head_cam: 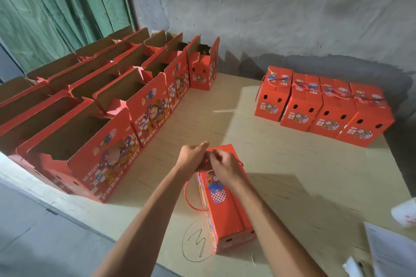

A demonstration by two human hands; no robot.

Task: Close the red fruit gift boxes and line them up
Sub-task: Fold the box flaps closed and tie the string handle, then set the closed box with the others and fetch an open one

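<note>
Head view, lower centre: I see one closed red box (225,200) on the table (292,175); left hand (192,156) and right hand (225,167) pinch its cord handle (191,195). Right: four closed boxes (324,105) in a row. Left: open boxes (94,105).

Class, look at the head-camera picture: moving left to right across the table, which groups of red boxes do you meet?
Open red cardboard gift boxes in rows → closed red box under both hands → row of four closed red boxes with cord handles.
</note>
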